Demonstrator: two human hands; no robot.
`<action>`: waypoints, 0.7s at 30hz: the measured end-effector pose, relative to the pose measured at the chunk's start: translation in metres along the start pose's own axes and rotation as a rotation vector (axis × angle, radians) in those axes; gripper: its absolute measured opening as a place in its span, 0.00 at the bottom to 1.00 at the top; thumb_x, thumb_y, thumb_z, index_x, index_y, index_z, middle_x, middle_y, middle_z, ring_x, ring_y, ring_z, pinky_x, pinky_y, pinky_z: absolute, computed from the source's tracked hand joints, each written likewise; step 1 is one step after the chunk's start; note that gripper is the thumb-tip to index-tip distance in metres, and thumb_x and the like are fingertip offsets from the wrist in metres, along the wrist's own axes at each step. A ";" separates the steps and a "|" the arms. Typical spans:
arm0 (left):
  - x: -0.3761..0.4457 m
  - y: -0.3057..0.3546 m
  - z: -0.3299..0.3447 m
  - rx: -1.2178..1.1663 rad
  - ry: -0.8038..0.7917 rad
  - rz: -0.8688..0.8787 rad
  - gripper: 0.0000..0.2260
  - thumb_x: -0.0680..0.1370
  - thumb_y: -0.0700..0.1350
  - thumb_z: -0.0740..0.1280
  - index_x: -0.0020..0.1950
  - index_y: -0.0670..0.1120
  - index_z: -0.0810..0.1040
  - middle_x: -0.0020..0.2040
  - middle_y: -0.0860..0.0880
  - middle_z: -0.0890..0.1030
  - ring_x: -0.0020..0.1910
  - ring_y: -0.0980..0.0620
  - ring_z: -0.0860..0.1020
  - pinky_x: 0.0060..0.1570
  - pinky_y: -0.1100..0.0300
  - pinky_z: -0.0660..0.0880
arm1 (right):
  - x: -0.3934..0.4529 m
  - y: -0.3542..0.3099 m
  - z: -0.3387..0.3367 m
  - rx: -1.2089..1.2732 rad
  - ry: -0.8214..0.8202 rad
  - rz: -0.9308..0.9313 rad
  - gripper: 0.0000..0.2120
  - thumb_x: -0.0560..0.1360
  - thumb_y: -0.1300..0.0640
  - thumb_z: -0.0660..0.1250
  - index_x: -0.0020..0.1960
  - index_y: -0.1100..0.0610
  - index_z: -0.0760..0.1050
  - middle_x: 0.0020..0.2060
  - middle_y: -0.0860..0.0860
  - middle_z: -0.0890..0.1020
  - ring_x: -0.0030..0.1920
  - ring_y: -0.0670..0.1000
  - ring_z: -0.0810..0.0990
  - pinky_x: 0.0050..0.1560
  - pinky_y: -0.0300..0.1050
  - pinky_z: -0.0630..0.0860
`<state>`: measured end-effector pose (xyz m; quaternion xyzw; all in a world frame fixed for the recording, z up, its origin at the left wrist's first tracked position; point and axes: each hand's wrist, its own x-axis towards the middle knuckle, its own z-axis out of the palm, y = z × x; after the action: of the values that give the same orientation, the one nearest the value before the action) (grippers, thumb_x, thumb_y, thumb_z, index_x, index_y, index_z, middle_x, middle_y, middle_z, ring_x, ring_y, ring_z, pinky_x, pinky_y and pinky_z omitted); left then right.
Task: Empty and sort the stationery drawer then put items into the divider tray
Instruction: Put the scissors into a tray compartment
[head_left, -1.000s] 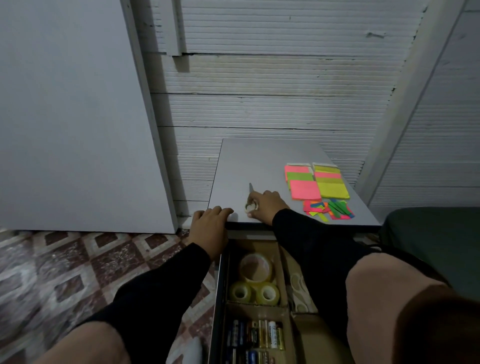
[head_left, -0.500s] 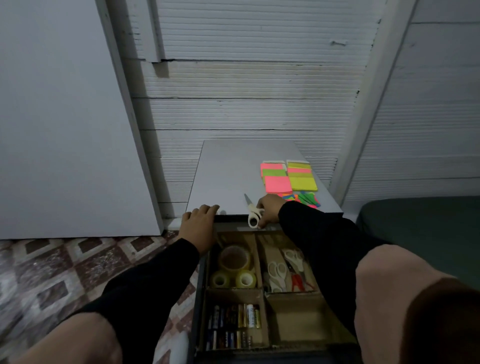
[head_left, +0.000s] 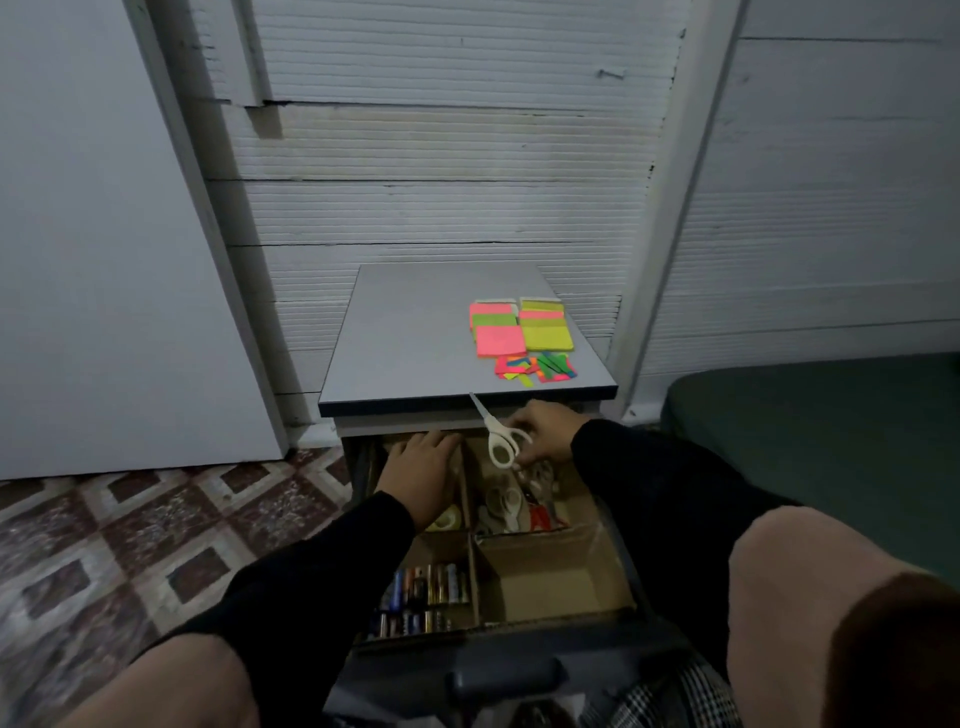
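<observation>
The right hand (head_left: 548, 434) has its grip closed on the handles of white scissors (head_left: 497, 439), held over the back right compartment of the divider tray (head_left: 470, 566), blades pointing toward the surface (head_left: 415, 338); the left hand (head_left: 422, 475) rests flat in the back left compartment, fingers relaxed, gripping nothing. Judging by this, sorting is well along: batteries (head_left: 426, 587) fill the front left compartment, more scissors (head_left: 511, 506) lie in the back right; sticky notes (head_left: 519, 332) remain on the surface, and the front right compartment looks unfilled.
</observation>
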<state>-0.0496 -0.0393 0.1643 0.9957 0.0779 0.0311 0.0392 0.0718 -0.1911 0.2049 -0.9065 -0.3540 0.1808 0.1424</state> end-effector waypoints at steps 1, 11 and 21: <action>-0.001 0.002 0.003 0.001 -0.015 0.000 0.26 0.78 0.45 0.60 0.75 0.51 0.57 0.72 0.49 0.64 0.71 0.48 0.63 0.68 0.53 0.61 | -0.003 0.004 0.002 0.000 -0.012 -0.003 0.26 0.68 0.58 0.75 0.65 0.59 0.73 0.54 0.54 0.78 0.57 0.55 0.77 0.57 0.47 0.74; -0.003 0.006 0.029 0.027 -0.164 0.022 0.26 0.78 0.44 0.60 0.76 0.51 0.57 0.74 0.48 0.63 0.73 0.47 0.61 0.72 0.51 0.57 | -0.010 0.041 0.034 0.080 -0.077 0.146 0.25 0.70 0.60 0.74 0.65 0.62 0.73 0.58 0.56 0.80 0.59 0.56 0.78 0.49 0.39 0.70; 0.012 -0.013 0.048 0.008 -0.232 0.040 0.25 0.79 0.44 0.59 0.75 0.51 0.59 0.75 0.50 0.61 0.75 0.48 0.57 0.74 0.50 0.54 | 0.021 0.046 0.076 0.098 -0.109 0.280 0.22 0.71 0.61 0.72 0.63 0.64 0.73 0.55 0.59 0.81 0.53 0.58 0.81 0.47 0.46 0.77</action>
<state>-0.0364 -0.0282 0.1164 0.9941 0.0529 -0.0839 0.0434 0.0804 -0.1993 0.1145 -0.9278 -0.2220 0.2647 0.1406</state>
